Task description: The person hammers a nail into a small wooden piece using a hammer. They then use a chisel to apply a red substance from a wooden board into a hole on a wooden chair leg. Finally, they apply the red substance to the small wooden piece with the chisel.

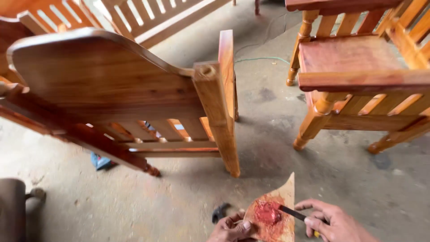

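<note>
Red putty (268, 214) on wooden board (281, 197)

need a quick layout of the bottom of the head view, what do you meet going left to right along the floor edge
grey cylinder → dark hammer head → left hand → wood scrap with red paste → dark blade → right hand

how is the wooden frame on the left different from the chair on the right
The wooden frame has a broad, flat curved panel and plain square posts; the chair has round turned legs and a flat seat. The frame's panel is a darker brown, while the chair's seat looks reddish. The frame fills the left and centre; the chair is cut off by the right edge. Both are glossy wood with slatted rails, standing on the concrete floor.
</note>
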